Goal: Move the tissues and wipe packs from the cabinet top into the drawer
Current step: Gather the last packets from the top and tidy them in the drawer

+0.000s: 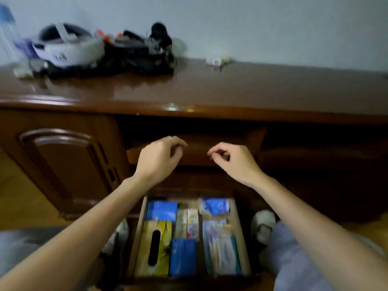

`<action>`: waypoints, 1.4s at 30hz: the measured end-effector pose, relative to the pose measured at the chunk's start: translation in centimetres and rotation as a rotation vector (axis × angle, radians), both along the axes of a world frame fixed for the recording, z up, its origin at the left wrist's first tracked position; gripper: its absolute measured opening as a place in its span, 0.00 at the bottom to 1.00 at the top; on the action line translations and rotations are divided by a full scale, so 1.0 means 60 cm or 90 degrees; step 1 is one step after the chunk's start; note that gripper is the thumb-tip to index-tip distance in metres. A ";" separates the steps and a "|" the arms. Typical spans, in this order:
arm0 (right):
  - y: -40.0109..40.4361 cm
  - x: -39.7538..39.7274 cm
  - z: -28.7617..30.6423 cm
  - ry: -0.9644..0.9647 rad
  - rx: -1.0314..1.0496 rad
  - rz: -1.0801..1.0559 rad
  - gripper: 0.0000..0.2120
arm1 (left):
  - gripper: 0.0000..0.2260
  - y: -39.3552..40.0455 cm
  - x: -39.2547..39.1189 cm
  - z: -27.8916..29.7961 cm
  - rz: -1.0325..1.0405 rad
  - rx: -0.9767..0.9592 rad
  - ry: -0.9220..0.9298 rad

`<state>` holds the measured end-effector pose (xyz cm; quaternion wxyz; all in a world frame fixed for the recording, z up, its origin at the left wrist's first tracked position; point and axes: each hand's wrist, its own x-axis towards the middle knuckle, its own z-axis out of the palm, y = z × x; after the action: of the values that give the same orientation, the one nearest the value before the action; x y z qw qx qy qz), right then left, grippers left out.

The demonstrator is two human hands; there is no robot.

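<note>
**A:** Below the cabinet top, drawer is pulled out. Tissue box, blue packs and wipe packs lie inside it.

**B:** Hands?

**A:** Left hand and right hand hover above the drawer, near each other, fingers loosely curled, holding nothing.

**B:** Surface?

**A:** White headset, black gear, far left of drawer.

Both empty hands, left and right, above packed drawer.
</note>
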<state>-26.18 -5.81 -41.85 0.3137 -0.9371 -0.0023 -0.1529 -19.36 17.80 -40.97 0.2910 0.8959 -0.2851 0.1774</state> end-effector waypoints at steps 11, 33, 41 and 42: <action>-0.104 0.211 0.230 0.003 -0.138 -0.072 0.12 | 0.11 -0.117 0.245 0.229 0.000 -0.079 0.014; -0.343 0.793 0.223 0.134 -0.421 -0.156 0.18 | 0.25 -0.500 0.700 0.162 -0.068 0.216 -0.037; -0.315 0.747 0.234 0.112 -0.407 -0.215 0.18 | 0.22 -0.476 0.662 0.172 -0.006 0.210 -0.096; -0.309 0.728 0.239 0.110 -0.411 -0.217 0.19 | 0.22 -0.466 0.649 0.176 0.000 0.215 -0.105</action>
<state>17.49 -24.34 -27.49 -0.0291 -0.9842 0.1317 -0.1148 19.57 -10.13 -30.39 0.1118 0.9144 -0.3340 0.1997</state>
